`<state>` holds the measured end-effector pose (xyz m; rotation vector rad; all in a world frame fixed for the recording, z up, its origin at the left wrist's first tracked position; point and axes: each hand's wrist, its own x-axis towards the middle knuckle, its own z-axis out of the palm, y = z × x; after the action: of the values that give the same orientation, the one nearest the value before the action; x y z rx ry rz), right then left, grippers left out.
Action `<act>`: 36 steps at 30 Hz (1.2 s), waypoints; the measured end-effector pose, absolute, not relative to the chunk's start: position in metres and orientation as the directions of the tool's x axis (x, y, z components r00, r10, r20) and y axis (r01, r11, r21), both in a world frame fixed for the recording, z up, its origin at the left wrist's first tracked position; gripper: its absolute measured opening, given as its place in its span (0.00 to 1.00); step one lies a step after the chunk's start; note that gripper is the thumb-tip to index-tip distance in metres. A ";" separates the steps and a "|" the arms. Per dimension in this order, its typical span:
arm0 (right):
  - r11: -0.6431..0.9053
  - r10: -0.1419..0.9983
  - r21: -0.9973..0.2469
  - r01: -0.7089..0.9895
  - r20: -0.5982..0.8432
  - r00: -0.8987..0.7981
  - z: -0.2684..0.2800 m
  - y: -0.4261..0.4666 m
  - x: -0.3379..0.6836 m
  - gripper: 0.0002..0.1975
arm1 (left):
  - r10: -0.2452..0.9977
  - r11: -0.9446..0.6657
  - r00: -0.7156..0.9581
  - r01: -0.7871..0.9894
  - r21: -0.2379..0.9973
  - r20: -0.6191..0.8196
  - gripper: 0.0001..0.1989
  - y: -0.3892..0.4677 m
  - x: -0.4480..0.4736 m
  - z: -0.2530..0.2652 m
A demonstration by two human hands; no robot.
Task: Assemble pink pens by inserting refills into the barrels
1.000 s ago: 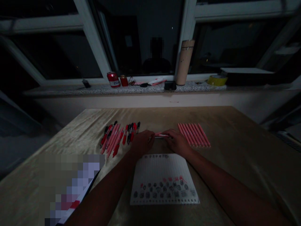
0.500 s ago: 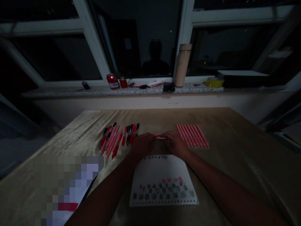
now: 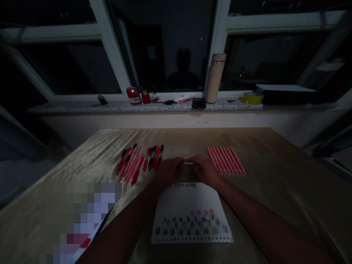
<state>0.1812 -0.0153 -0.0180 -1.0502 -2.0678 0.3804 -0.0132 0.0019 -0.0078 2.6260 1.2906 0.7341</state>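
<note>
Beyond the top of a lined notebook page, my two hands meet over the table. The fingers of my left hand and my right hand are closed on the two ends of a pink pen, held sideways between them. Its ends are hidden by the fingers. Right of my right hand lies a neat row of pink pens, side by side. A looser bunch of pink, red and black pens is off to the left. Nearer my left hand is a smaller group of red and black pens.
The table has a tan cloth. Rows of dark and red marks cover the page's lower part. On the windowsill stand a red can, a small red jar, a tall tan flask and yellow tape. A blurred-out patch covers the lower left.
The view has shifted very slightly, so everything sits a little lower in it. Both hands stay on the pen in about the same place.
</note>
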 end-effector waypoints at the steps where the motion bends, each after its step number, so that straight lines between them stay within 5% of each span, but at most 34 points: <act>1: 0.621 0.781 -0.562 0.546 0.507 -0.366 -0.018 -0.015 0.181 0.16 | 0.772 -0.627 0.517 0.713 0.314 0.369 0.17 0.002 -0.013 -0.008; 12: 0.619 0.784 -0.596 0.512 0.513 -0.350 -0.014 -0.018 0.180 0.15 | 0.769 -0.604 0.427 0.730 0.321 0.476 0.11 0.003 -0.014 -0.007; 18: 0.564 0.798 -0.644 0.518 0.586 -0.140 -0.019 -0.016 0.178 0.09 | 0.752 -0.582 0.339 0.745 0.326 0.566 0.09 0.008 -0.016 -0.012; 28: 0.479 0.861 -0.849 0.222 0.504 0.066 -0.020 -0.014 0.175 0.19 | 0.729 -0.639 0.506 0.745 0.193 0.461 0.08 0.007 -0.017 -0.004; 36: 0.424 0.896 -0.889 0.172 0.440 0.062 -0.021 -0.013 0.175 0.11 | 0.770 -0.583 0.506 0.806 0.103 0.389 0.07 0.007 -0.017 -0.013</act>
<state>0.1749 -0.0128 -0.0212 -1.0214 -1.4253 0.7250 -0.0166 0.0074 -0.0131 2.8045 1.4709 0.6494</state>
